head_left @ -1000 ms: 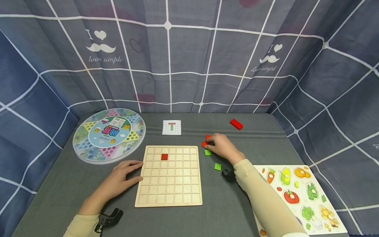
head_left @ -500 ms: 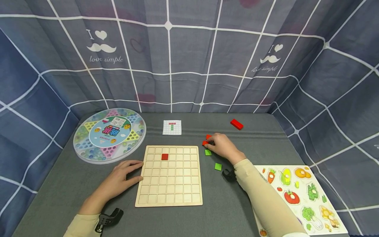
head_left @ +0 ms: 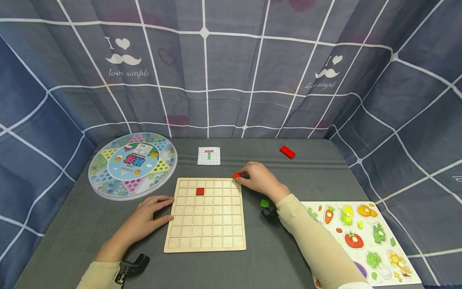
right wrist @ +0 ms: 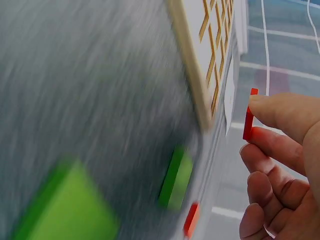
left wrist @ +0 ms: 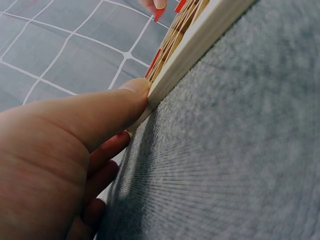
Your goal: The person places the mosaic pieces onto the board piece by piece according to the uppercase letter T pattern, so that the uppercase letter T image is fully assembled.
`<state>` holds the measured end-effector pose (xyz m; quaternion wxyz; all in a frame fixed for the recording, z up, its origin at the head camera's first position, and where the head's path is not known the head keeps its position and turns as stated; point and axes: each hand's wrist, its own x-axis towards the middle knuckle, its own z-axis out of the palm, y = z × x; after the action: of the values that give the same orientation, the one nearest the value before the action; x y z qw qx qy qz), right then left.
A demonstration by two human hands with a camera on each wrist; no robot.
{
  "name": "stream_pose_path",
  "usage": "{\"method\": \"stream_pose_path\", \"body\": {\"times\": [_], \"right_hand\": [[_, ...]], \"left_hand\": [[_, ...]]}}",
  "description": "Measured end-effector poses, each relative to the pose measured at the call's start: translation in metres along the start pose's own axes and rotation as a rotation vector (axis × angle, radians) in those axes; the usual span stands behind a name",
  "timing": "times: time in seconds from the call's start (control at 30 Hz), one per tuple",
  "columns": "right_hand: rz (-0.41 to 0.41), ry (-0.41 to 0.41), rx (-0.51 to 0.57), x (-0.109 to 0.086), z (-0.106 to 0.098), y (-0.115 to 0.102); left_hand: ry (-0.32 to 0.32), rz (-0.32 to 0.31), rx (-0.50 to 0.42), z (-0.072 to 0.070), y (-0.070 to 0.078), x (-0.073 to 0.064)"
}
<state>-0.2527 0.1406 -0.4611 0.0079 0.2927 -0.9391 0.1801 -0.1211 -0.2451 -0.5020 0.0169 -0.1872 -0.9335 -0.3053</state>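
Note:
My right hand (head_left: 260, 179) pinches a red square tile (right wrist: 248, 120) between thumb and index finger, above the far right corner of a wooden grid board (head_left: 204, 230). On the board, one red square (head_left: 200, 191) lies in a cell of the second row from the top. My left hand (head_left: 146, 218) touches the board's left edge with thumb and fingertips, its fingers mostly straight; the thumb (left wrist: 115, 102) rests against the rim in the left wrist view. In the right wrist view, two green tiles (right wrist: 176, 177) and another red tile (right wrist: 191, 220) lie on the cloth.
Behind the board lies a small grid card (head_left: 201, 161) printed with a red and green T shape. A round game box (head_left: 133, 164) is at back left. A red block (head_left: 287, 152) lies at back right, and a vegetable picture board (head_left: 343, 228) sits under the right forearm.
My right hand has lifted a red tile from beside the board and carried it left to the far right corner. The left hand stays at the edge.

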Motion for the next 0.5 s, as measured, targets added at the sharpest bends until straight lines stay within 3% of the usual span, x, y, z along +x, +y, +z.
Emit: {"method": "stream_pose_path", "body": {"times": [0.23,0.5], "right_hand": [[-0.089,-0.015,-0.027,0.013,0.016,-0.033],[-0.134,-0.065,-0.044,0.022,0.031,-0.063]], "left_hand": [[-0.010,-0.002,-0.012,-0.001,-0.001,0.001],[-0.007,0.012,0.004,0.001,-0.002,0.002]]}}
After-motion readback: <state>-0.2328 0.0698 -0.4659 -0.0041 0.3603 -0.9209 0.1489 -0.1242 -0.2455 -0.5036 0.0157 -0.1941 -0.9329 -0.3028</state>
